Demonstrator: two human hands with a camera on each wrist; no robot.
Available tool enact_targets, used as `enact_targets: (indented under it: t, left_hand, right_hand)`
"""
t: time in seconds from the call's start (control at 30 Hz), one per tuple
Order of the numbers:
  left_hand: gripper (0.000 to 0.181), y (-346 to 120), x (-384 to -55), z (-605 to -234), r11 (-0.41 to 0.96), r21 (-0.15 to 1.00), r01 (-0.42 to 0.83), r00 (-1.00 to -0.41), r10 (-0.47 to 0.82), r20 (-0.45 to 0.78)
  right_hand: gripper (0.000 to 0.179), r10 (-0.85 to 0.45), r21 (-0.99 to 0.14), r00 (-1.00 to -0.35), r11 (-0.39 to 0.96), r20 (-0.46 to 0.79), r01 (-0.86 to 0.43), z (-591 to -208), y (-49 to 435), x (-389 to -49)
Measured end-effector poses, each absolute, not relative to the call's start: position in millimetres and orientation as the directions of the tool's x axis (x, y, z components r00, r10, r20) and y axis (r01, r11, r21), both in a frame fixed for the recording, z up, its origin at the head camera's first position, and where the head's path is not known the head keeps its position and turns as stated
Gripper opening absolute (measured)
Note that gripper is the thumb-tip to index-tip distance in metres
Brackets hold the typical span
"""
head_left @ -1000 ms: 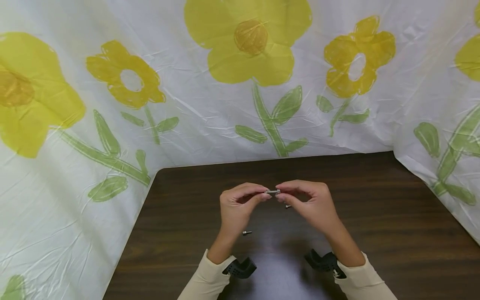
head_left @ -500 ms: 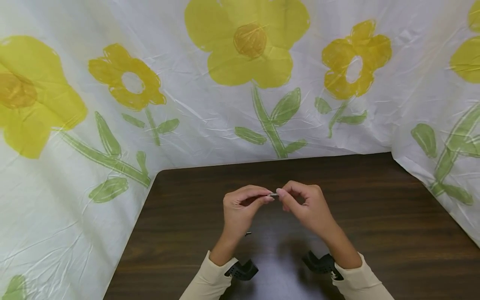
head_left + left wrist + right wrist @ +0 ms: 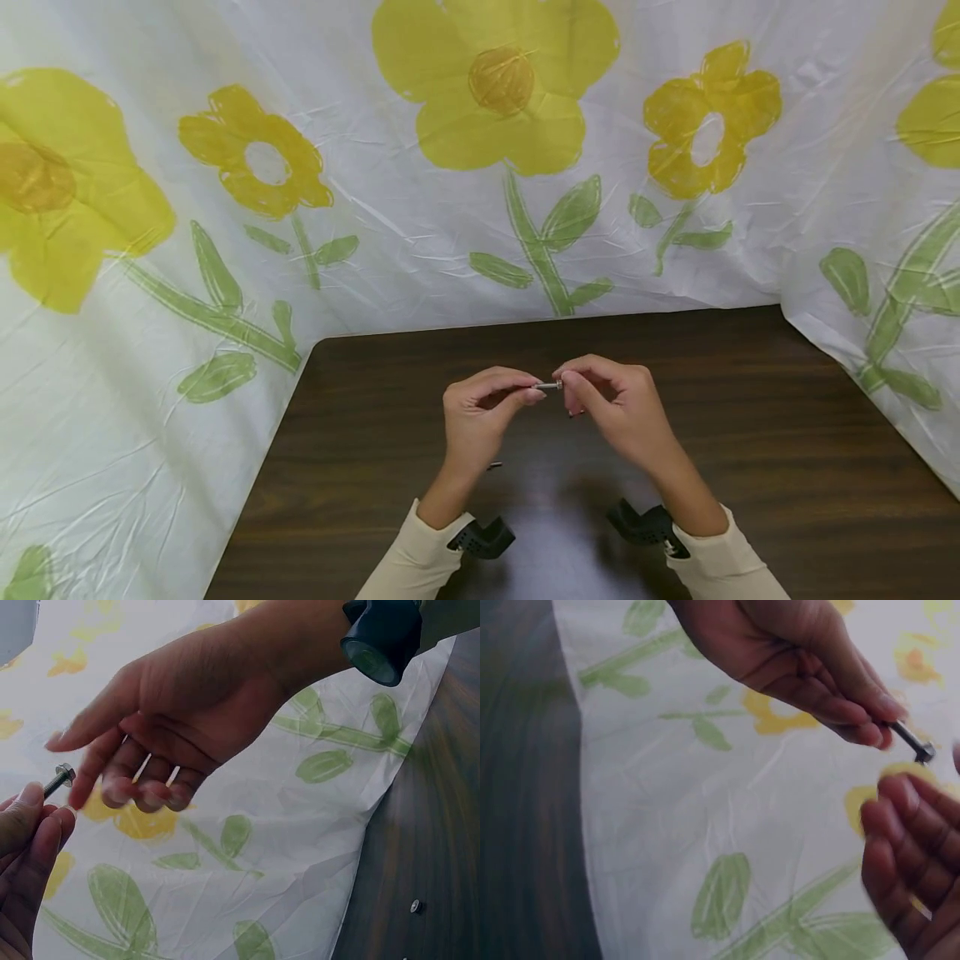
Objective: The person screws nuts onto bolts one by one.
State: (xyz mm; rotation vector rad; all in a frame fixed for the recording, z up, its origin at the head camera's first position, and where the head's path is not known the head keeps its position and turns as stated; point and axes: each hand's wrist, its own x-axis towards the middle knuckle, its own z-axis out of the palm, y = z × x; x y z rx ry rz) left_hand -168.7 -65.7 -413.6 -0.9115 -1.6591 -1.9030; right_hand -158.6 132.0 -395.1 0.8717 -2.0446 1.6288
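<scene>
Over a dark table [image 3: 360,417], a person's left hand [image 3: 476,412] pinches a metal bolt [image 3: 550,386] by its shank; the right hand [image 3: 618,408] stands with thumb and forefinger parted at the bolt's head. A slackened pinch could drop it. Whether a washer sits there is unclear. Below the bolt, a small fastener [image 3: 495,465] lies partly hidden behind the left wrist.
</scene>
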Motion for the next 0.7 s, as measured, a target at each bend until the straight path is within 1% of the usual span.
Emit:
enact_targets:
  t: [0.03,0.13,0.3,0.43,0.7]
  left_hand:
    - [0.012,-66.3,-168.9,-413.4,-0.173,0.685,0.708,-0.683,0.082,0.726]
    - [0.011,-67.5,-168.9,-413.1,-0.173,0.694,0.699,-0.692,0.078,0.717]
    - [0.011,-68.2,-168.7,-412.6,-0.171,0.696,0.697,-0.695,0.079,0.715]
    - [0.011,-67.8,-168.9,-413.2,-0.168,0.691,0.703,-0.69,0.075,0.72]
    - [0.011,-65.6,-170.0,-415.7,-0.203,0.673,0.711,-0.671,0.088,0.736]
  right_hand:
    - [0.018,-0.232,-0.728,-0.73,0.114,0.642,-0.676,-395.1,133.3,-158.8]
    - [0.025,-0.242,-0.731,-0.717,0.044,0.653,-0.681,-395.1,135.3,-158.8]
    - [0.022,-0.231,-0.728,-0.713,0.026,0.662,-0.685,-395.4,134.0,-158.9]
    - [0.024,-0.225,-0.734,-0.724,0.055,0.652,-0.677,-395.3,131.6,-158.5]
    - [0.02,-0.221,-0.718,-0.735,0.165,0.641,-0.676,-395.2,126.4,-157.6]
